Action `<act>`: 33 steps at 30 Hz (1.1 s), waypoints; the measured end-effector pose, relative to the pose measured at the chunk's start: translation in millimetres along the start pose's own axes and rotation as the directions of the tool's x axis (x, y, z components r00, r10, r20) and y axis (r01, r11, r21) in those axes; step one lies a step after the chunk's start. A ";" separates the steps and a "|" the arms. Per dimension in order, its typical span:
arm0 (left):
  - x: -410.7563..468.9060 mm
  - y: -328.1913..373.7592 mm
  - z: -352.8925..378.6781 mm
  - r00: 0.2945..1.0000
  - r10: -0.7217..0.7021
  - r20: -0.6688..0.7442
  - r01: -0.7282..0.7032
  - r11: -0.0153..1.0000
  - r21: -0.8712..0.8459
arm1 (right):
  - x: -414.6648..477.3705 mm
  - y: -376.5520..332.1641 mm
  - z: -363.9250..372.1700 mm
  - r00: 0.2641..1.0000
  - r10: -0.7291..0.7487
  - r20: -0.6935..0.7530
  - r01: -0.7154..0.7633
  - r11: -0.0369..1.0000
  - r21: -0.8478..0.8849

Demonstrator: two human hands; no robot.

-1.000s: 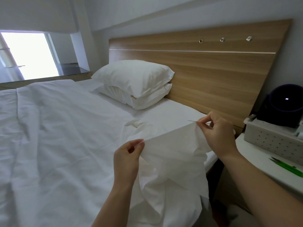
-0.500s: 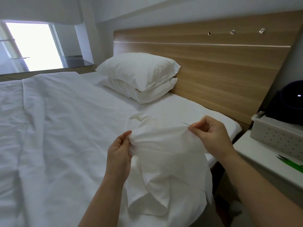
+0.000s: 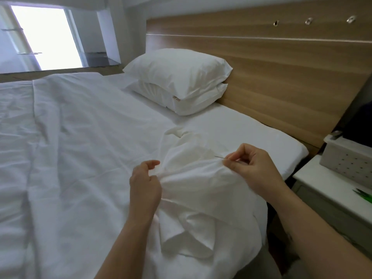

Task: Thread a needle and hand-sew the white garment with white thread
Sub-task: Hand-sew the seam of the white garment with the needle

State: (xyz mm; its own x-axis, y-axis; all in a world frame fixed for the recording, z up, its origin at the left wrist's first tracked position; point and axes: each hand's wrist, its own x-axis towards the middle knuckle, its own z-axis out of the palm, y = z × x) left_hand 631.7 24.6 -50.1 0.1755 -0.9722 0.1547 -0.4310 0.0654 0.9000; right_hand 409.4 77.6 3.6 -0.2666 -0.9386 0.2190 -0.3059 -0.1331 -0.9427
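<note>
Lying bunched on the near right part of the bed, the white garment (image 3: pixel 198 184) has its upper fold lifted and stretched between two hands. The left hand (image 3: pixel 145 179) pinches the left end of that fold, its grip closed on the cloth with thumb and curled fingers. The right hand (image 3: pixel 256 168) is at the right end; its grip is tight on a thin needle (image 3: pixel 220 157) between thumb and forefinger, and the tip points left over the fold, seemingly clear of the cloth. Any thread is too fine to make out against all the white, so I cannot tell whether the needle is threaded.

By my reading, the step in hand is lining up a stitch along the stretched edge. The next move calls for the left hand to keep the fold taut while the tip is dipped into the cloth close to the edge and pushed through.

Around them lies the rumpled bed sheet (image 3: pixel 70 148). Two stacked pillows (image 3: pixel 177 77) sit far against a wooden headboard (image 3: pixel 281 73). To the right, a bedside table (image 3: pixel 322 190) carries a perforated basket (image 3: pixel 348 165).
</note>
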 end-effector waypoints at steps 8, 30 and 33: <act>-24.2 71.4 20.4 0.854 0.473 0.217 -0.494 0.868 0.050 | 0.8 -17.9 -7.8 0.998 -0.060 0.034 0.061 0.997 -0.037; -30.9 86.0 29.7 0.856 0.288 0.430 -0.126 0.922 -0.366 | 1.4 -31.6 -31.6 0.992 -0.032 0.124 0.047 0.992 -0.118; -29.3 84.3 30.3 0.842 0.206 0.498 -0.032 0.941 -0.336 | 6.5 -33.3 -38.2 0.999 0.044 0.002 -0.044 0.999 0.004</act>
State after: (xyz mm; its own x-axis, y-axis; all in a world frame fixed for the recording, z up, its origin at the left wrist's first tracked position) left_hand 563.3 51.8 8.9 -0.3821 -0.9172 0.1130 -0.1139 0.1681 0.9792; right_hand 383.0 88.1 46.0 -0.2783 -0.9441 0.1770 -0.2905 -0.0929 -0.9523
